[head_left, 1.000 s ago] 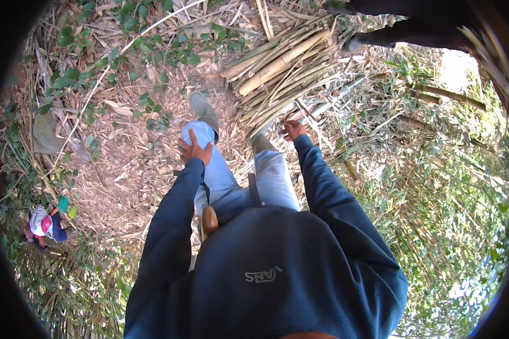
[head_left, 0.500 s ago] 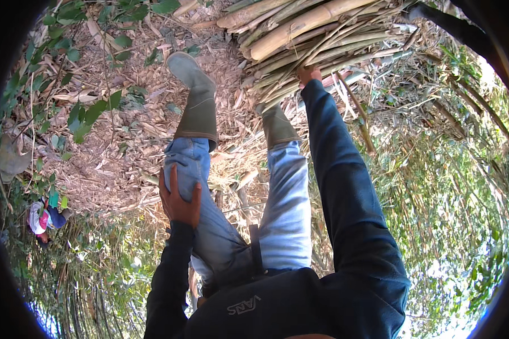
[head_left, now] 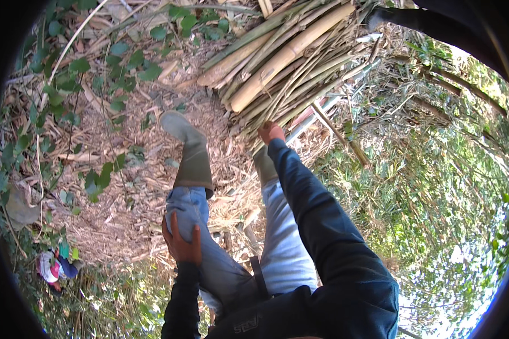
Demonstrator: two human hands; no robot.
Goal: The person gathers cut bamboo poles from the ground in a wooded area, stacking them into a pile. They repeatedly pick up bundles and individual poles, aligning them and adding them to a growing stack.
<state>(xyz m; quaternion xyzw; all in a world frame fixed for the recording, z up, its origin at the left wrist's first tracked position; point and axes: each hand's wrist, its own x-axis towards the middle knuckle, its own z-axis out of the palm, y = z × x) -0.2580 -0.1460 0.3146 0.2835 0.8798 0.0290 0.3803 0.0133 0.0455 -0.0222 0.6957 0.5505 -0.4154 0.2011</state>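
bamboo bundle on ground, my right hand touching its stalk ends, grip unclear; my left hand open, flat on thigh.

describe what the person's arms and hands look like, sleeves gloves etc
Both arms wear long dark navy sleeves of one top, reaching to the wrists. The left hand and right hand are bare, with no gloves. No watch or rings can be made out.

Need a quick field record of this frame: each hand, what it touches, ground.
left hand: flat on the left thigh of the jeans, holding nothing
right hand: stretched out to the bamboo bundle, at its near end; grip unclear
boots: green rubber, left one forward
ground: dry leaves and husks
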